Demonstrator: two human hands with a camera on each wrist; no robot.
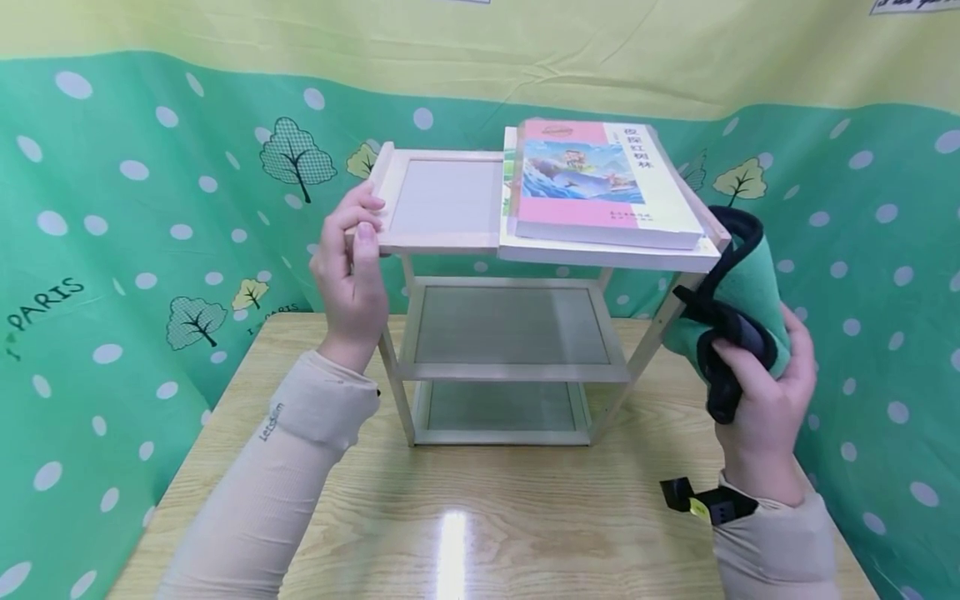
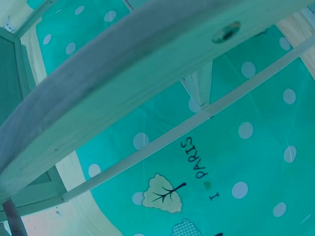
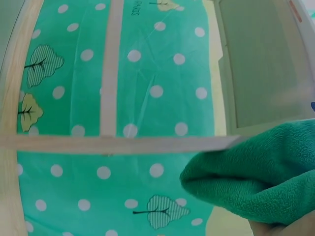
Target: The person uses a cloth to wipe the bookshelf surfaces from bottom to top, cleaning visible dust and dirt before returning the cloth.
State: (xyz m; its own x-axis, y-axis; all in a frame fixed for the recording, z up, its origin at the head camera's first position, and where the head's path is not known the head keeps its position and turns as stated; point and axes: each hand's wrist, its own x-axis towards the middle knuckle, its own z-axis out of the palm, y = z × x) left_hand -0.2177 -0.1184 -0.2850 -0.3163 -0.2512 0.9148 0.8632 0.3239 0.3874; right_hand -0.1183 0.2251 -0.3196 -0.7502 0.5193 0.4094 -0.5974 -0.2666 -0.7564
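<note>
A pale wood-grain table (image 1: 562,525) fills the lower middle of the head view, with a strip of glare towards 6 o'clock. Behind and beside it hangs a curtain (image 1: 150,275), green with pale dots and trees, yellow towards 12. A three-level wooden shelf (image 1: 513,371) stands on the table; on its top, towards 1 o'clock, a pink-and-white book (image 1: 585,175) lies flat over a wider book (image 1: 607,253).

The left hand (image 1: 352,275) grips the top's 9 o'clock end, fingers bent over the rail. The right hand (image 1: 772,408) pinches a bunched green cloth (image 1: 761,287) between thumb and fingers, at the shelf's 3 o'clock end.

Only the head view shows the books, the cloth's black edging and the black strap (image 1: 731,505) on the right wrist. The left wrist view alone shows a screw hole (image 2: 226,32) in a rounded wooden piece; the right wrist view shows the cloth's fluffy pile, its folded tip pointing to 9 and overlapping a crossbar (image 3: 123,144).

In the head view the cloth's long axis runs roughly 12 to 6. The shelf's top is longest from 9 to 3.
</note>
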